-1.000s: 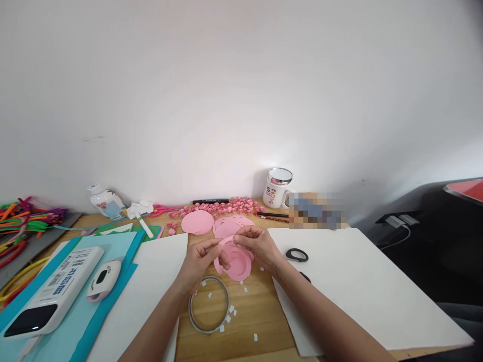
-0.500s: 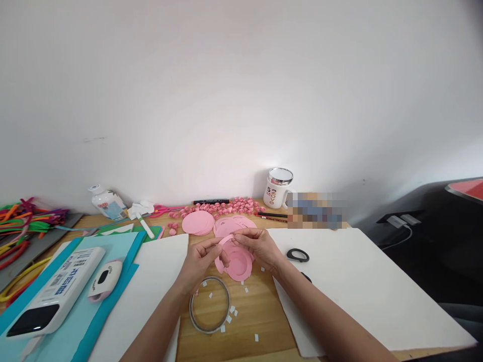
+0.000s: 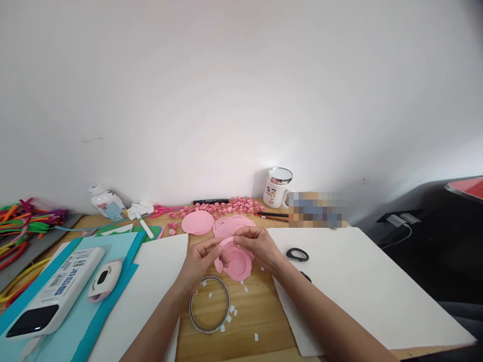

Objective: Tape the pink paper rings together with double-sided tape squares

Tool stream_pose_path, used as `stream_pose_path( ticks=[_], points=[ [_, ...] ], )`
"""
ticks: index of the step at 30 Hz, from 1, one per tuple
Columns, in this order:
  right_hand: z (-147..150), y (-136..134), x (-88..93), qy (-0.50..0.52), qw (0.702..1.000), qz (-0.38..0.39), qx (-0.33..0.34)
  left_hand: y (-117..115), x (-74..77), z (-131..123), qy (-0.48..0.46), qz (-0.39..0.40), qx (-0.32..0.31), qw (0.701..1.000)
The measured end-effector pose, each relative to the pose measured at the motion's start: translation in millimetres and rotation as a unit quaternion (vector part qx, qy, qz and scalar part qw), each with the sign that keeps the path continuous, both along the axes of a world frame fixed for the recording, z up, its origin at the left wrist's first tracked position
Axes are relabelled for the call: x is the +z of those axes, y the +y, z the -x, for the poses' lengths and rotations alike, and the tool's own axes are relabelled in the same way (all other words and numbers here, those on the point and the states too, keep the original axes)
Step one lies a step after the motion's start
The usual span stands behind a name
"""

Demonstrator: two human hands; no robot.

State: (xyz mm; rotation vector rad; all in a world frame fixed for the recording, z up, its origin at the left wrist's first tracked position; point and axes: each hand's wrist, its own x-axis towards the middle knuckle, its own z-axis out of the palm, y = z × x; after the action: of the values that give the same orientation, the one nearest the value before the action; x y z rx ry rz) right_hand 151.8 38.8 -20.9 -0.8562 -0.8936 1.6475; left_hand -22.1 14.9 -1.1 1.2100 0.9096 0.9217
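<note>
A strip of pink paper (image 3: 227,241) is pinched between my left hand (image 3: 204,255) and my right hand (image 3: 257,245), with the fingers of both closed on it. Right below the hands lie pink paper pieces (image 3: 239,267) with round cut shapes, partly covered by my fingers. Behind them sit more pink cut-outs (image 3: 234,222) and a stack of pink paper circles (image 3: 197,222). Many small rolled pink paper buds (image 3: 241,205) are heaped near the wall. A roll of tape (image 3: 191,311) lies flat in front of my left hand, among several small white paper bits (image 3: 228,319).
On the right, scissors with black handles (image 3: 298,255) rest on a white sheet (image 3: 350,286). A white mug (image 3: 278,188) stands at the back, beside pencils (image 3: 273,216). On the left are a power bank (image 3: 60,289), a white bottle (image 3: 108,202) and colourful pipe cleaners (image 3: 33,221).
My right fingers have shifted slightly along the pink strip, which now shows less between the hands. My left hand holds almost the same place.
</note>
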Motion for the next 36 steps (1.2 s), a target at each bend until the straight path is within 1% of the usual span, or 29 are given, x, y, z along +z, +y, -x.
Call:
stream_pose_path(
  ticks=[7,12,18,22,29,32,36],
  points=[
    [0.9,-0.8,0.9,-0.005,1.0,0.0,-0.001,0.5,0.6,-0.1,0.009,-0.003,0.0,1.0],
    [0.6,-0.2,-0.8,0.011,1.0,0.02,-0.005,0.1,2.5,-0.7,0.002,-0.002,0.01,1.0],
    [-0.2,-1.6,2.9,0.019,0.999,0.017,0.02,-0.5,4.1,-0.2,0.007,-0.004,0.012,1.0],
    [0.1,-0.5,2.2,0.018,1.0,0.023,0.005,-0.5,3.8,-0.6,0.014,-0.007,0.002,1.0],
    [1.1,-0.6,1.6,-0.029,0.999,-0.018,0.005,-1.4,2.1,-2.2,0.022,-0.023,0.004,0.999],
    [0.8,-0.2,0.8,-0.023,0.999,-0.027,-0.003,-0.7,2.9,-1.5,0.027,-0.028,0.002,0.999],
    [-0.8,0.6,-0.9,-0.002,1.0,-0.012,0.004,0.0,5.5,-0.2,0.033,-0.045,0.01,0.998]
  ],
)
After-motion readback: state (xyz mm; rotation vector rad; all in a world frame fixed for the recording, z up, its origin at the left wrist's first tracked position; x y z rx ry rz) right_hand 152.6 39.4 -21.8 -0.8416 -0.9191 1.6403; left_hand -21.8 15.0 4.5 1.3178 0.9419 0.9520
